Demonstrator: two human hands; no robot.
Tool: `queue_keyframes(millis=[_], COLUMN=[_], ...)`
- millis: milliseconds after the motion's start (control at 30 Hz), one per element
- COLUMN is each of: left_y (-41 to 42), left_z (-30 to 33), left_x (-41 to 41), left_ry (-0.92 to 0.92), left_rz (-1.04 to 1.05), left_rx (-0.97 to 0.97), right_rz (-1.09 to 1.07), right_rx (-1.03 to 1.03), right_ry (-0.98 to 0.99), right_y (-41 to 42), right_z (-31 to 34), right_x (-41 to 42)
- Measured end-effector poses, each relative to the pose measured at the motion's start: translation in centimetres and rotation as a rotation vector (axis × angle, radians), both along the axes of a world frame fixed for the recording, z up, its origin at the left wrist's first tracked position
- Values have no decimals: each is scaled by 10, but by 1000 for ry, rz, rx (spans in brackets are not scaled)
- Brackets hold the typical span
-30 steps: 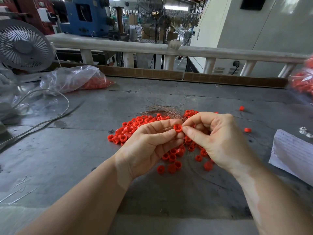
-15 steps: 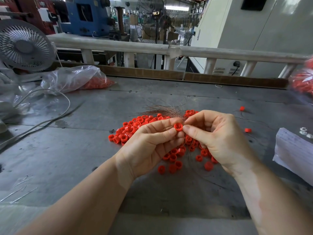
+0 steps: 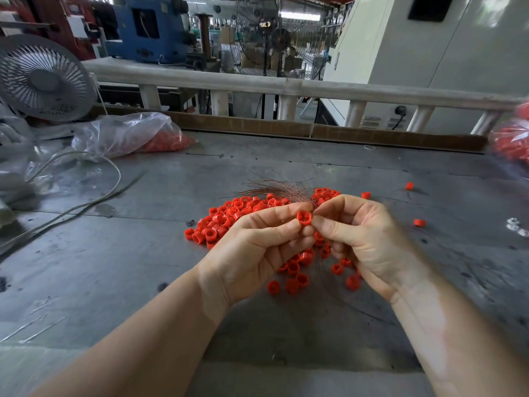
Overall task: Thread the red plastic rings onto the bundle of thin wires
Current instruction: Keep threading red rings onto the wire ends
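A heap of small red plastic rings (image 3: 229, 219) lies on the grey table (image 3: 120, 267) under and behind my hands. My left hand (image 3: 257, 247) pinches one red ring (image 3: 304, 218) between thumb and forefinger, its hole facing me. My right hand (image 3: 360, 239) meets it from the right, its fingers curled and pinched at the ring's edge. A bundle of thin coppery wires (image 3: 274, 189) fans out to the left behind my fingertips. Where the wires are gripped is hidden by my fingers.
A few loose rings (image 3: 419, 222) lie to the right. A clear bag with red rings (image 3: 134, 136) and a white fan (image 3: 43, 81) stand at the back left, with a cable (image 3: 71, 207) trailing over the table. Another bag of rings (image 3: 512, 141) sits far right.
Both hands stay together above the heap, holding the ring. My right hand's fingers have shifted slightly at the ring; the ring sits much as before.
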State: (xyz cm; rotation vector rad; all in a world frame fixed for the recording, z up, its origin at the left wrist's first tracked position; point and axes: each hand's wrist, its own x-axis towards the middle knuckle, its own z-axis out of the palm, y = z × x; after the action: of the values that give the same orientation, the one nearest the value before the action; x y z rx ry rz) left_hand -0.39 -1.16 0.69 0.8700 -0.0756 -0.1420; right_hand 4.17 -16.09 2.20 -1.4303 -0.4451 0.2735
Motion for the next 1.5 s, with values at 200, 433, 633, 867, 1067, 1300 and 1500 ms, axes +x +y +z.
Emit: queue_keyframes(millis=[200, 433, 633, 867, 1067, 1300, 1500], left_y=[1, 2, 1, -1, -2, -2, -2], left_z=[-1, -2, -1, -1, -1, 0, 0], left_x=[1, 1, 0, 0, 1, 0, 1], left_ry=[-10, -10, 16, 14, 6, -24, -49], left_rz=[-15, -27, 3, 40, 54, 39, 69], left_rx=[-16, -33, -8, 16, 28, -6, -41], right_rz=[-2, -14, -11, -10, 2, 8, 35], right_rx=[2, -15, -28, -39, -24, -23, -58], right_ry=[-3, -28, -49, -65, -43, 36, 67], right_y=[0, -1, -2, -2, -2, -1, -1], right_z=[0, 1, 1, -1, -1, 0, -1], right_x=[1, 2, 2, 3, 2, 2, 1])
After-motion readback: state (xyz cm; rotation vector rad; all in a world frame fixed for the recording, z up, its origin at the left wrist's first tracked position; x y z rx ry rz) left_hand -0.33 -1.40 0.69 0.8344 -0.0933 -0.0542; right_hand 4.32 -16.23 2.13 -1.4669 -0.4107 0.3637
